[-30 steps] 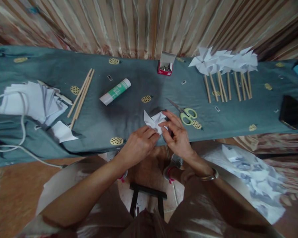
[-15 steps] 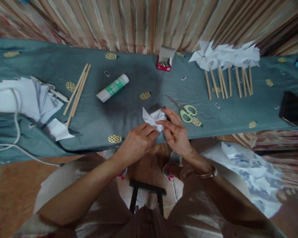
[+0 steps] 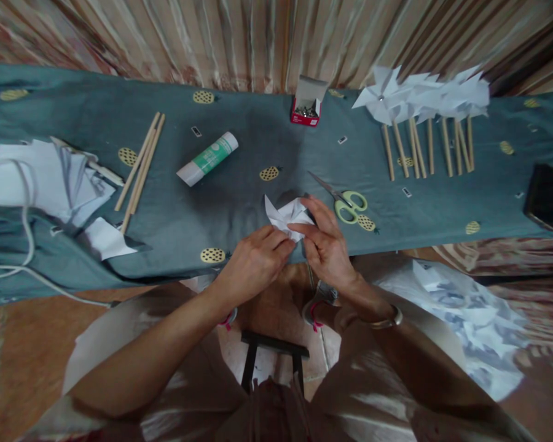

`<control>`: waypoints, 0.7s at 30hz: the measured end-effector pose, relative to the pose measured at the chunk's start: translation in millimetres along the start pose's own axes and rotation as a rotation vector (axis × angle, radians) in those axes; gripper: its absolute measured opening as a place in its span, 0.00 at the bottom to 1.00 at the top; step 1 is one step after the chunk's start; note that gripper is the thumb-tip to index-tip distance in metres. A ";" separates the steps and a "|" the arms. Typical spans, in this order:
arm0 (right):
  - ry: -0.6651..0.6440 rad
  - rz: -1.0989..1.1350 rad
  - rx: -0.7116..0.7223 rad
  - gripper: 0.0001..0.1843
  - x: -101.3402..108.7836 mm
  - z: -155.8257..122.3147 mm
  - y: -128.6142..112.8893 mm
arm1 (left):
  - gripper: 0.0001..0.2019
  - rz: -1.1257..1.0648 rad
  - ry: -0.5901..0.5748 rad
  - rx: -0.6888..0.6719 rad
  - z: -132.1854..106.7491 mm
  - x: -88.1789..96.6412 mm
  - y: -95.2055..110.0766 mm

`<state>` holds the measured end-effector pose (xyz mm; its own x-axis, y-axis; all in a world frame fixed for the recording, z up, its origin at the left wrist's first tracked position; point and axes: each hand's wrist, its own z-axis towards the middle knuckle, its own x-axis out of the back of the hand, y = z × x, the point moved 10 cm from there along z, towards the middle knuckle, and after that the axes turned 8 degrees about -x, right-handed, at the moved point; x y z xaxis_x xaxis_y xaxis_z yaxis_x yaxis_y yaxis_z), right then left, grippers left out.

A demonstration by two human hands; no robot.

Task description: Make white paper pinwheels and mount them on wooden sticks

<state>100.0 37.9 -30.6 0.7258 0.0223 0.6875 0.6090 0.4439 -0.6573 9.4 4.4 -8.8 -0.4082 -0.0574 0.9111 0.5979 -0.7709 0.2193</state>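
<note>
A white paper pinwheel (image 3: 284,212) with bent blades is held between both hands at the near edge of the cloth-covered table. My left hand (image 3: 258,261) grips its lower left side, fingers closed. From the right, my right hand (image 3: 326,248) pinches it, with the index finger lying across the middle and the other fingers around the far right side. The fingers hide part of the paper's lower edge. Just right of the pinwheel lie green-handled scissors (image 3: 345,202), closed, touched by neither hand.
Beyond the hands stand a glue stick (image 3: 208,159) and an open red box (image 3: 306,116) of metal pins. Finished pinwheels (image 3: 424,101) lie back right, near a dark phone (image 3: 546,196). Wooden sticks (image 3: 142,166), paper sheets (image 3: 41,178) and a white cable (image 3: 30,233) are left. A bag of pinwheels (image 3: 479,319) hangs low right.
The view has shifted slightly. Both hands keep their hold on the paper pinwheel, whose upper blades show a little more openly.
</note>
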 end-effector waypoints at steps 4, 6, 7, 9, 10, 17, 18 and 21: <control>-0.002 -0.002 -0.006 0.18 -2.0 -1.2 -0.5 | 0.06 -0.007 -0.005 0.000 -0.8 -0.8 0.0; 0.006 0.011 -0.014 0.18 -2.5 -2.0 -0.2 | 0.06 -0.008 -0.001 -0.003 -0.9 -0.9 0.3; 0.009 0.016 -0.016 0.18 -2.7 -2.5 -0.2 | 0.06 -0.008 0.002 -0.005 -0.9 -0.8 0.5; 0.015 0.024 -0.021 0.20 -2.7 -3.0 0.0 | 0.06 -0.010 0.009 -0.004 -0.9 -0.5 0.4; 0.016 0.028 -0.020 0.20 -2.4 -2.9 -0.4 | 0.06 -0.012 0.012 -0.004 -0.8 -0.3 0.4; -0.024 0.068 -0.065 0.20 2.9 3.4 5.1 | 0.07 -0.006 0.012 0.001 -0.7 0.7 0.0; -0.023 0.084 -0.077 0.20 4.3 4.2 6.6 | 0.07 -0.003 0.015 -0.001 -0.9 1.1 0.3; -0.018 0.121 -0.098 0.22 6.4 5.3 9.2 | 0.07 0.001 0.014 -0.006 -1.0 1.1 0.8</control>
<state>108.6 46.8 -30.6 0.7905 0.0867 0.6063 0.5465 0.3471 -0.7621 8.8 3.0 -8.0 -0.4172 -0.0670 0.9064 0.5943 -0.7747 0.2162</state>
